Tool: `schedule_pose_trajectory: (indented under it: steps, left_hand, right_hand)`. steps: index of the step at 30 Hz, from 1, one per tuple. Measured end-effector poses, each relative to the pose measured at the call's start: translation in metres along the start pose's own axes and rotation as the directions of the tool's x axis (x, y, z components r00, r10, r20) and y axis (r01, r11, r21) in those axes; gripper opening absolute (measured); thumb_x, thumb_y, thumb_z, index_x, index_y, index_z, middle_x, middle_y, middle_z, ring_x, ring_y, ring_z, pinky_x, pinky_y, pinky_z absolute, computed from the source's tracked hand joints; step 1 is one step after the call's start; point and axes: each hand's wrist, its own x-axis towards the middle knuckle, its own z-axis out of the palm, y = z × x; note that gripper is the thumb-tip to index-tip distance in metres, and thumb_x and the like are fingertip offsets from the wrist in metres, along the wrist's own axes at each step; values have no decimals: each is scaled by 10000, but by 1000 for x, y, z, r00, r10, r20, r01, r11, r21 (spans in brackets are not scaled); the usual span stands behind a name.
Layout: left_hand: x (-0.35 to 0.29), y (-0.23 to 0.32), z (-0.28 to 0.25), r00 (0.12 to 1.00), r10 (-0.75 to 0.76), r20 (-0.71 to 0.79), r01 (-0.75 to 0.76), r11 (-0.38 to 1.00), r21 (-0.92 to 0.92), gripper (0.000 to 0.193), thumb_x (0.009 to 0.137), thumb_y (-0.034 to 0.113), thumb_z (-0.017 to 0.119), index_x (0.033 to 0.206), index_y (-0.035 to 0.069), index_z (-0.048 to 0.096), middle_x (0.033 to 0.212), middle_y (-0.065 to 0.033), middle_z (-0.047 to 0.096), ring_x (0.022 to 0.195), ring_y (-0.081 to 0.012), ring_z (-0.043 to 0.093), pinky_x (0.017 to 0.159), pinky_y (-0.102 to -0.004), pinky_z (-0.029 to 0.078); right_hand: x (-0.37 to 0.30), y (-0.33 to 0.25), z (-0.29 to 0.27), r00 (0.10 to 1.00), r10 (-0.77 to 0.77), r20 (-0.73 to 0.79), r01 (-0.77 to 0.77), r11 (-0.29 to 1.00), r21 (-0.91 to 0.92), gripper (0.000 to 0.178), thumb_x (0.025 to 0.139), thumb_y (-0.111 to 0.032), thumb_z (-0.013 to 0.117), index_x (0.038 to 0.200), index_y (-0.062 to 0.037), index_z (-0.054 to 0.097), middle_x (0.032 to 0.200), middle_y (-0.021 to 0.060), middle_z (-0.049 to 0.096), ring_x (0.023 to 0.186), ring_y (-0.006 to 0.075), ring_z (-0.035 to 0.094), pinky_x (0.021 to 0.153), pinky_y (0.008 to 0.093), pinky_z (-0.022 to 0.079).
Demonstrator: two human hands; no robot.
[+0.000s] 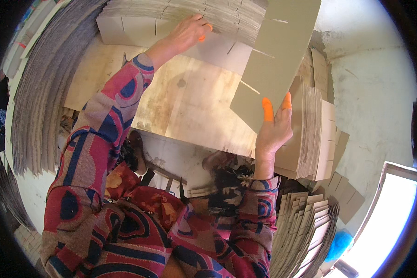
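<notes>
My right hand (275, 130) grips a long grey-brown slotted cardboard divider (279, 58) at its lower end, between thumb and fingers with orange finger covers. The divider stands tilted, its far end at the view's top edge. My left hand (190, 34) reaches to a stack of slotted cardboard sheets (231, 16) at the back of a wooden board (190, 90). Its fingers are bent together, with orange covers, in front of the stack; whether they pinch a sheet does not show. Along the near side of the stack, a lighter slotted sheet (136, 31) shows.
A tall stack of cardboard (44, 102) rises at the left. More slotted cardboard (310, 134) stands to the right of the board, against a pale wall (370, 92). Upright slotted pieces (296, 227) fill the lower right, near a blue item (339, 245) and a bright opening (394, 217).
</notes>
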Motion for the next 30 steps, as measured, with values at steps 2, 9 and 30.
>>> schedule_pose_trajectory:
  steps: [2,9,30]
  left_hand:
    - [-3,6,-6,999,9,32,-8,999,-35,160,690,63,620,845,59,580,843,-77,571,915,-259,528,762,-376,449]
    - [1,6,-14,983,5,185,-5,1000,2,107,710,90,613,807,51,592,779,-94,585,876,-285,551,761,-395,463]
    - [-9,47,-17,950,41,309,6,989,-150,55,707,18,604,718,15,550,763,-135,596,844,-319,578,670,-430,460]
  right_hand:
    - [1,-4,-1,1000,-14,-13,14,999,-31,496,797,-52,709,1257,-23,525,751,31,586,525,74,341,462,201,368]
    - [1,-5,-2,999,-47,-19,46,998,-42,491,794,-66,714,1246,-13,530,952,73,679,506,77,359,443,218,383]
    - [-3,-2,-9,1000,17,22,-16,997,-76,428,821,-88,691,1213,6,545,1182,156,601,517,146,502,485,249,452]
